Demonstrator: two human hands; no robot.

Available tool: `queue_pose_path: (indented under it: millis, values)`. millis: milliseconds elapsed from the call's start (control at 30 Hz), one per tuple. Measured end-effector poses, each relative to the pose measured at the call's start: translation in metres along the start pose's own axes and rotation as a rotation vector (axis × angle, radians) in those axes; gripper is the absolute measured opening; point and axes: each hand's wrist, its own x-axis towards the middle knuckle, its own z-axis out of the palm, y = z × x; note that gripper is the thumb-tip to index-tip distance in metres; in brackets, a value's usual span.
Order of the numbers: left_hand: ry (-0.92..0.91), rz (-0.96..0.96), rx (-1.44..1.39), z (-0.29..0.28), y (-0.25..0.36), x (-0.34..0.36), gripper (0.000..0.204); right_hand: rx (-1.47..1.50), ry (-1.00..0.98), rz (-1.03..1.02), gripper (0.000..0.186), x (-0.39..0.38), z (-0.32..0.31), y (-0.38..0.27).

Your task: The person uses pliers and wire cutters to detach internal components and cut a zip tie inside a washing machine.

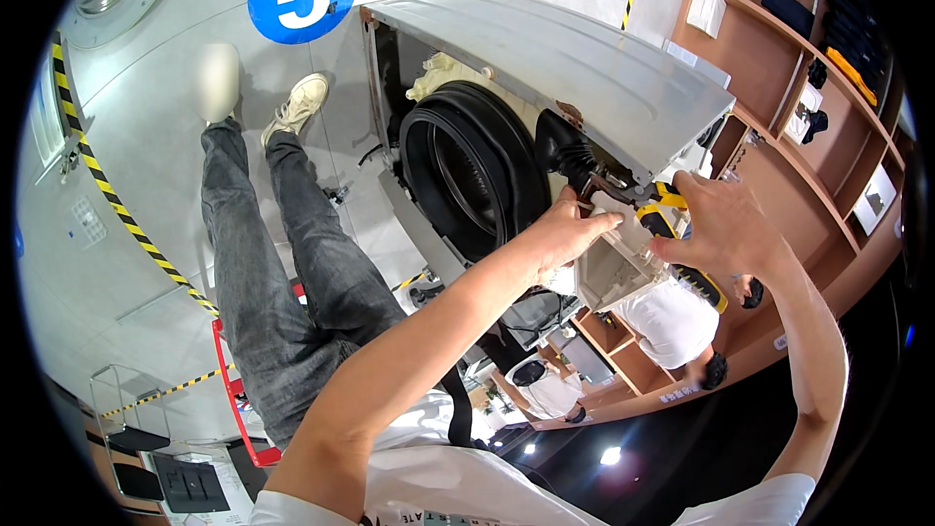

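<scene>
In front of me is a washing machine with its front off and a grey metal cabinet (545,39). A black rubber door gasket (419,151) rings the drum opening. To the right of it, a black ribbed rubber hose (565,148) runs toward a whitish plastic housing (623,273). My right hand (735,224) is closed around pliers (658,221) with yellow and black handles, their jaws at the hose's end. My left hand (560,239) is closed at the hose end and housing, thumb stretched along the plastic; what its fingers grip is hidden.
Wooden shelves (779,68) with dark goods and boxes stand at the right. Two people in white shirts, one (672,321) nearer, are beyond the machine. Yellow-black tape (107,185) marks the floor at the left. A red metal frame (229,385) is beside my legs.
</scene>
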Motion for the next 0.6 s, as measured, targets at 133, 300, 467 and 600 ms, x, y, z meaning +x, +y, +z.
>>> queue_pose_path:
  millis: [133, 300, 467, 600]
  values:
    - [-0.014, -0.035, -0.027, -0.003, 0.0, 0.002, 0.078, -0.006, 0.017, 0.002, 0.066, 0.001, -0.002, -0.002]
    - [-0.017, -0.021, -0.035, -0.005, -0.002, 0.002, 0.079, -0.004, 0.05, -0.004, 0.06, -0.002, -0.005, -0.008]
    - [0.004, 0.006, -0.031, -0.005, -0.003, 0.001, 0.078, -0.123, 0.085, -0.033, 0.07, -0.008, -0.007, -0.011]
    - [0.015, 0.047, -0.033, -0.005, -0.007, 0.005, 0.077, 0.027, -0.009, 0.044, 0.076, -0.013, -0.007, -0.005]
